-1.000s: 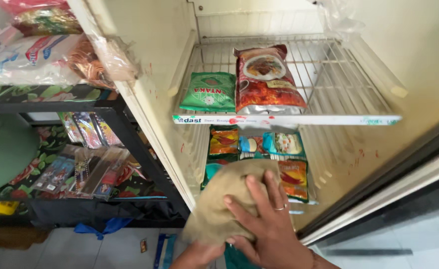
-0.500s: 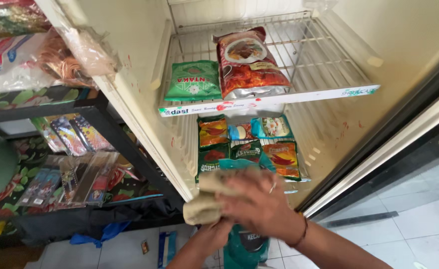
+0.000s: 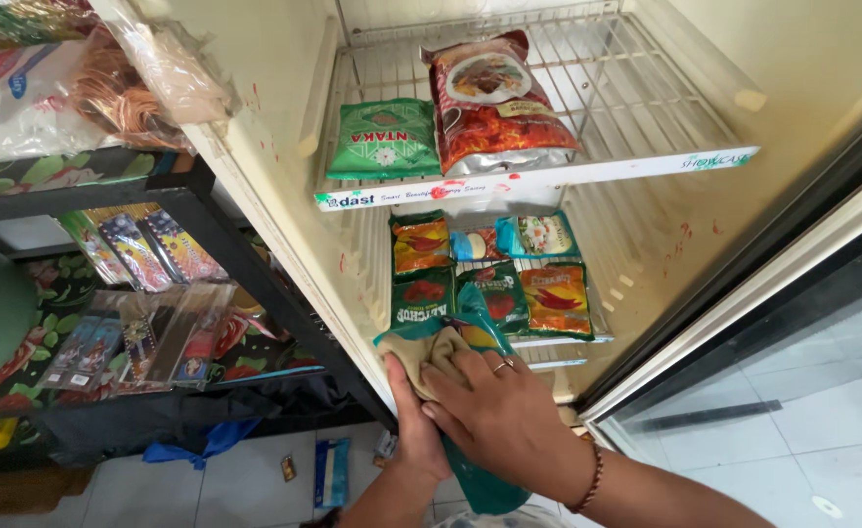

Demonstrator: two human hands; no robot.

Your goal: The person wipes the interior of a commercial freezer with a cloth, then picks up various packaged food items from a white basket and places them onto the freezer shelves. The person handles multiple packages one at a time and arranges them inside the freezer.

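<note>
My right hand (image 3: 507,418), with a ring and a bead bracelet, presses on a folded tan cloth (image 3: 429,350). My left hand (image 3: 413,430) grips the same cloth from below, beside a teal bag (image 3: 480,479) that hangs under the hands. Both hands are at the front edge of the lower shelf (image 3: 548,350) of an open display fridge. Behind the cloth lie several flat snack packets (image 3: 489,274) in green, orange and red.
The upper wire shelf (image 3: 646,108) carries a green packet (image 3: 384,139) and a big red bag (image 3: 494,103). The glass fridge door (image 3: 773,391) stands open at right. A black rack (image 3: 137,186) with hanging packets is at left, litter on the tiled floor.
The view has moved closer to the fridge. The cloth, spread wide under my right hand a second ago, is now bunched small between both hands at the lower shelf's edge.
</note>
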